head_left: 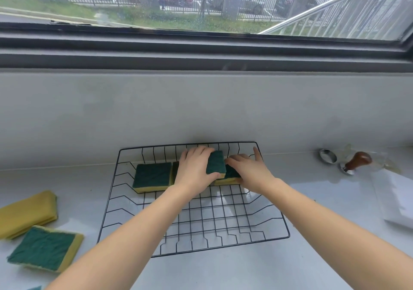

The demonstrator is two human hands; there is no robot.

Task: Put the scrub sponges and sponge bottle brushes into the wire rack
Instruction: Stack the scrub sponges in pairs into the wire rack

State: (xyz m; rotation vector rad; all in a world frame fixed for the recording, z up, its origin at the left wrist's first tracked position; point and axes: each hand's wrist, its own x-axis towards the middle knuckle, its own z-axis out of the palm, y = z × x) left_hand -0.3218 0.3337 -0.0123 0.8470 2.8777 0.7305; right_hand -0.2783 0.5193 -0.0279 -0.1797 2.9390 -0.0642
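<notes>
While both arms reach into the far end of the black wire rack, the left hand is clamped on a scrub sponge, green side up, thumb at its near edge and fingers over the far edge; that sponge is tilted, riding above the row. Right hand lies flat on another sponge at the right of the row, fingers spread, index finger pointing up by the rack's far right corner; can't tell if it's pinching or just pressing. One more sponge sits flat on the rack floor at the left end of the row, green up, yellow edge toward camera. A fourth is partly hidden under the left hand, only a sliver visible.

Outside the rack, on the grey counter: a loose sponge near left, green up, touching a folded yellow cloth just behind it. Far right: wooden-handled tamper, small metal ring beside it, white tray. No bottle brushes in view
</notes>
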